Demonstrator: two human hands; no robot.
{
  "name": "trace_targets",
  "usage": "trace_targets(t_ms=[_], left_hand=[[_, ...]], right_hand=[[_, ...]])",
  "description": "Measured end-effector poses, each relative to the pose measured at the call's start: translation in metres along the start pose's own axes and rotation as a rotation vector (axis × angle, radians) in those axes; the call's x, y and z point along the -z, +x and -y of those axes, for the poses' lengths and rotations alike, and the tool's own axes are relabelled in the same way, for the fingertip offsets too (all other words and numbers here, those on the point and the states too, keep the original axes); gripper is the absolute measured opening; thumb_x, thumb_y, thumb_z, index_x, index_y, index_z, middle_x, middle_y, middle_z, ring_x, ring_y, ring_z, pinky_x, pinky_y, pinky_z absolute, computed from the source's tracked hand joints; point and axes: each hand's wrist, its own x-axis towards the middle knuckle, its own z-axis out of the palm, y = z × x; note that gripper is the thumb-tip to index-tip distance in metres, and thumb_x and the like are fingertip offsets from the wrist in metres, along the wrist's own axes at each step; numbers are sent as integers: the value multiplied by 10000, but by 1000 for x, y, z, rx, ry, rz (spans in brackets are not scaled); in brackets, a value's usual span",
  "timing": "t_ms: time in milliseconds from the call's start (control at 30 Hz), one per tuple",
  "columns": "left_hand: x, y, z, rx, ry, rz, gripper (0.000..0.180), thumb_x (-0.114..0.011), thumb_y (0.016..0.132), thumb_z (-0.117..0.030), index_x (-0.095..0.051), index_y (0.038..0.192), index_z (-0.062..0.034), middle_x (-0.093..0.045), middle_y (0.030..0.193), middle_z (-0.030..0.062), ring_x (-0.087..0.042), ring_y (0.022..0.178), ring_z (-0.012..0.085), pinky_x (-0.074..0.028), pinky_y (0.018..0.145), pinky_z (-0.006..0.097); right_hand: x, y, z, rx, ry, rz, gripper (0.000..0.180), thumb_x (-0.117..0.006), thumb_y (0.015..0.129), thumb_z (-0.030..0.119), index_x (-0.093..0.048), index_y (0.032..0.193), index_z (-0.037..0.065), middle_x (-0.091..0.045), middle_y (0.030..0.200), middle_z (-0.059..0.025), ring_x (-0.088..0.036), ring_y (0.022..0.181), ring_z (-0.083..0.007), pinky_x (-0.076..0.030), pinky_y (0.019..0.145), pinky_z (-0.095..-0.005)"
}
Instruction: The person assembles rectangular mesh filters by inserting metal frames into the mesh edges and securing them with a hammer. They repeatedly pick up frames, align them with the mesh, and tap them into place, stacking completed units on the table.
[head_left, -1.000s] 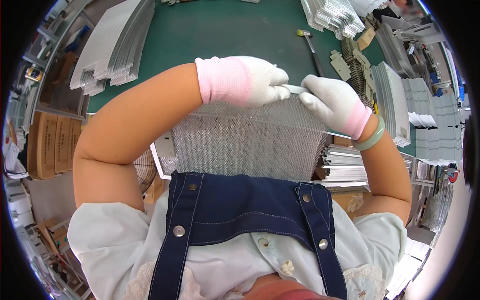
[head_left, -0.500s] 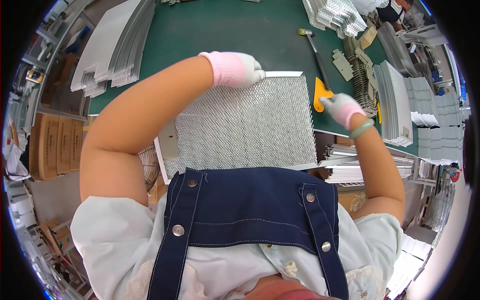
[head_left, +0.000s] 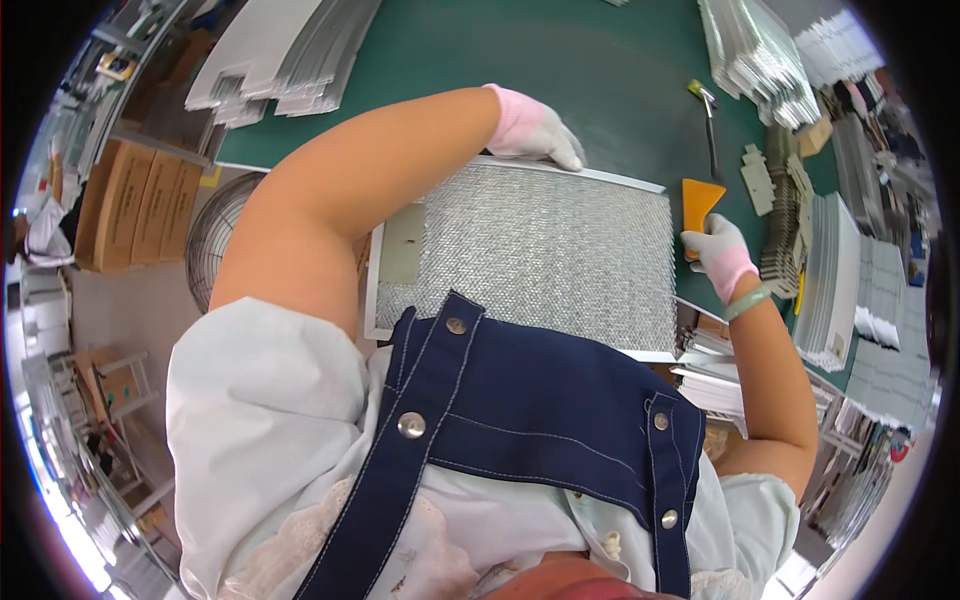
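Observation:
A rectangular silver mesh filter panel (head_left: 550,250) with a pale metal frame lies in front of me, its near edge partly behind my apron. A flat grey-beige plate (head_left: 402,245) sits at its left end. My left hand (head_left: 540,132), in a white glove with a pink cuff, is at the far frame edge, fingers bent and close together over the rim; its palm side is hidden. Just beyond the panel's right end, my right hand (head_left: 722,248), gloved alike, is closed round the lower part of a yellow plastic scraper (head_left: 700,203), its wide blade pointing away from me.
Past the scraper lies a hammer (head_left: 711,135) on the green table (head_left: 600,60). Grey-beige plates (head_left: 757,180) and a row of them (head_left: 782,220) stand at right, beside stacked white panels (head_left: 828,280). More stacked sheets (head_left: 300,50) lie far left. A round fan (head_left: 215,235) stands below.
My right hand has taken the yellow scraper into its grip, where before the fingers were at its edge. My view has shifted and turned, so the panel appears tilted and farther right.

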Motion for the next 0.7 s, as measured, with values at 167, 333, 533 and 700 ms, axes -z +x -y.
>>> trace_targets(t_ms=[167, 333, 533, 700], left_hand=[[-4, 4, 4, 131, -300, 18, 462, -578, 967, -319, -585, 1320, -21, -611, 1308, 104, -545, 1217, 209, -394, 1059, 331], [-5, 12, 14, 122, -353, 31, 483, -590, 958, -327, -575, 1329, -19, -615, 1300, 108, -548, 1209, 215, -391, 1061, 322], [-4, 1, 2, 70, -218, -19, 506, -590, 950, -364, -578, 1322, -20, -635, 1259, 113, -566, 1170, 216, -404, 1043, 332], [-5, 2, 2, 52, -142, 8, 507, -563, 950, -382, -585, 1313, -28, -642, 1241, 121, -579, 1150, 229, -418, 1020, 341]], right_hand=[[-5, -57, 91, 674, -313, -368, 159, -616, 829, 64, -576, 974, 9, -606, 735, -176, -635, 691, -344, -499, 620, -398], [-75, -85, 133, 1270, -829, -186, 50, -611, 756, 143, -583, 786, 114, -580, 713, -52, -636, 605, -236, -507, 513, -372], [-132, -78, 161, 1086, -934, -125, 130, -574, 782, 134, -652, 781, 30, -636, 701, -125, -673, 655, -255, -532, 547, -370], [-148, -71, 155, 1141, -952, -220, 166, -559, 797, 136, -635, 844, -3, -638, 705, -142, -664, 595, -249, -518, 482, -359]])
